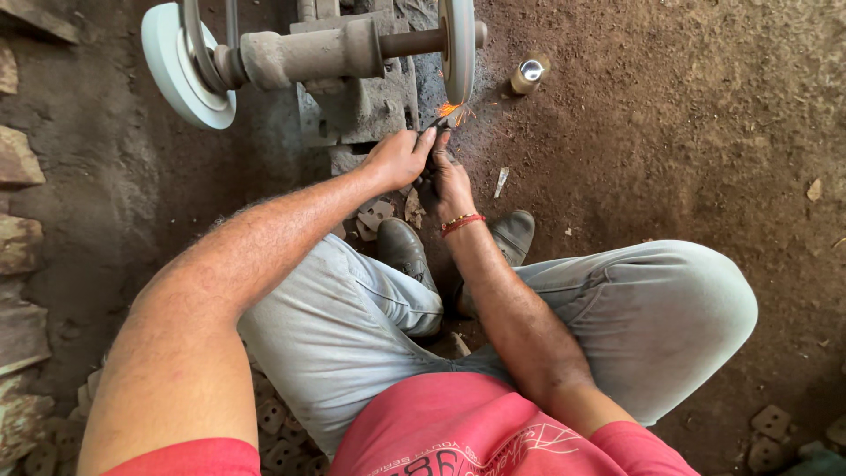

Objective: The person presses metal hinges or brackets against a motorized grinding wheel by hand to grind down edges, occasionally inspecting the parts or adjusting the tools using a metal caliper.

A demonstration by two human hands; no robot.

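The grinder (352, 66) sits on the dirt floor (670, 132), with its right wheel (458, 48) throwing sparks (451, 110). A left wheel (176, 66) runs free. Both hands pinch a small dark workpiece (438, 130) at the right wheel's rim: left hand (397, 159) closed on it from above, right hand (445, 185) closed beneath. Doing this well likely means light, steady pressure, fingertips clear of the rim, wrists braced.

Bare brown dirt floor (670, 123), darker and perhaps sooty at the left, beside rough stacked bricks (18, 256).
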